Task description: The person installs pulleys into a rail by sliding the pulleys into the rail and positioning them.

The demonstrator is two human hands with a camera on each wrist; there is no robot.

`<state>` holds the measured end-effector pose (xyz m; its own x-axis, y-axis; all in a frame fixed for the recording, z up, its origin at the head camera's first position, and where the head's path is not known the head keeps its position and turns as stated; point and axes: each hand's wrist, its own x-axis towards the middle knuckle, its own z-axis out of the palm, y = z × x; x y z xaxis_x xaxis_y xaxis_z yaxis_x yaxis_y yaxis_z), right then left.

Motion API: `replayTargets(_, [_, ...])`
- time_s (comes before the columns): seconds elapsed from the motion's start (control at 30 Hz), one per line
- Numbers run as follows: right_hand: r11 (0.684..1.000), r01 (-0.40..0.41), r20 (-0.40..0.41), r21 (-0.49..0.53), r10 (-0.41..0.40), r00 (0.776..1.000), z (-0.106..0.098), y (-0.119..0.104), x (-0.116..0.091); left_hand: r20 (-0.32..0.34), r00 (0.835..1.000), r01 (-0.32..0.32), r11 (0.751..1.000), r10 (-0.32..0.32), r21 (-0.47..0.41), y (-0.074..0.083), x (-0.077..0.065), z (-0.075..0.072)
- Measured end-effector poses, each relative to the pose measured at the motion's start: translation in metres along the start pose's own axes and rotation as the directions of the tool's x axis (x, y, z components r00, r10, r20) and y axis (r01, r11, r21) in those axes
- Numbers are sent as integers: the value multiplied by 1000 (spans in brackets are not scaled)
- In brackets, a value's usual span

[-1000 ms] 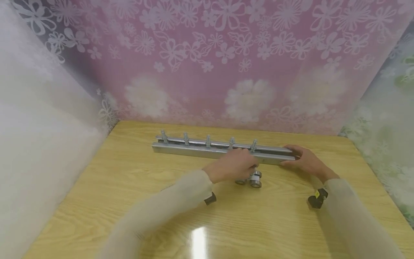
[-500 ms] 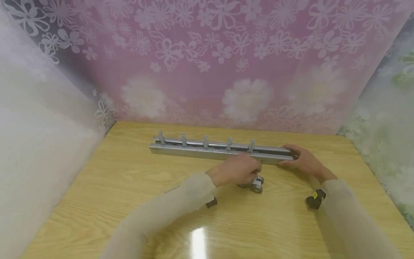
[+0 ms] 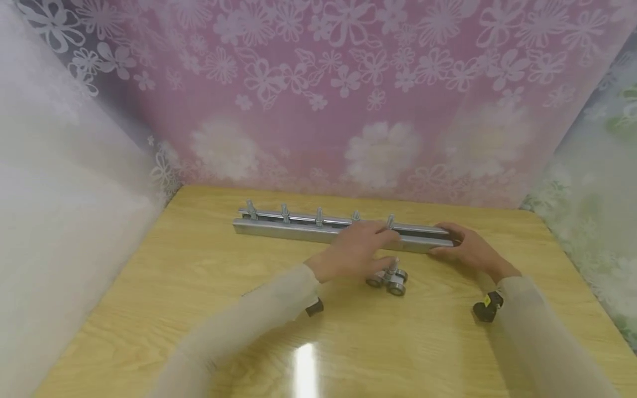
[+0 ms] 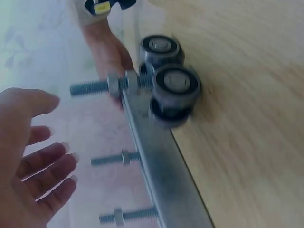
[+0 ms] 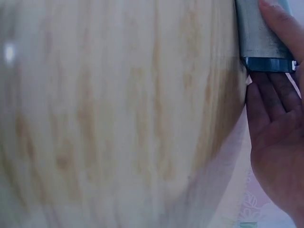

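A four-wheeled roller trolley (image 3: 396, 288) with an upright threaded bolt stands on the table in front of a steel channel rail (image 3: 293, 231). Just left of it is my left hand (image 3: 355, 251), thumb and fingers spread and holding nothing; in the left wrist view a gap shows between the fingers and the trolley's bolt (image 4: 88, 88). My right hand (image 3: 473, 251) grips the rail's right end, thumb on the near side and fingers round the far side. In the right wrist view, the thumb (image 5: 285, 28) lies along the rail's end (image 5: 263, 33).
Several more bolts with nuts (image 3: 319, 216) stick up from the rail's slot, spaced along it. The wooden table (image 3: 199, 320) runs back to a pink flowered curtain (image 3: 298, 121). Pale cloth hangs at both sides. A black wrist camera (image 3: 487, 307) sits at the right sleeve.
My left hand has let go of the roller trolley, opened its fingers and drawn back a little to the left. The trolley shifted slightly nearer earlier. My right hand stays on the rail.
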<state>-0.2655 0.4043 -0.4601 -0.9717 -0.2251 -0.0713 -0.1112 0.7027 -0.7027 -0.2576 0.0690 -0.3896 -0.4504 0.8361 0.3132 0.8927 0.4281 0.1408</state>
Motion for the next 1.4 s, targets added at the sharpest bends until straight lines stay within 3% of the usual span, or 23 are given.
replayTargets(0.17, [998,9,12,-59,-9,1000,-3,-10,4,-180,982,58,998,-51,35,-32,-9,-17])
replayTargets(0.33, [996,15,62,-91,-10,998,-13,-18,8,-180,966,182,982,-187,-43,-77,-25,-47])
replayTargets(0.43, [999,9,66,-53,-5,998,-21,-24,9,-187,941,278,960,-281,-42,-108,-43,-66])
replayTargets(0.5, [999,14,41,-31,-13,999,-25,-29,9,-230,917,319,945,-327,-69,-128,-58,-77])
replayTargets(0.6, [999,39,-14,-18,-39,999,-31,-42,9,-309,863,374,917,-400,-141,-150,-81,-93])
replayTargets(0.7, [996,85,-61,-12,-86,994,-35,-58,10,-324,804,429,864,-499,-264,-167,-103,-103])
replayTargets(0.77, [993,119,-82,-18,-120,989,-35,-69,11,-301,785,465,836,-541,-292,-176,-116,-106])
replayTargets(0.83, [987,156,-104,-41,-159,982,-34,-81,12,-250,778,505,810,-577,-298,-183,-127,-107])
replayTargets(0.97, [977,171,-153,-128,-190,970,-30,-104,13,-150,782,561,788,-605,-255,-194,-146,-105])
replayTargets(1.13, [957,181,-197,-226,-226,954,-21,-125,17,-29,767,625,756,-641,-194,-203,-161,-99])
replayTargets(1.3, [923,238,-194,-301,-304,933,-10,-140,21,112,744,668,731,-659,-140,-210,-173,-83])
replayTargets(1.4, [908,264,-178,-324,-333,926,-3,-149,23,167,747,664,733,-643,-147,-212,-179,-72])
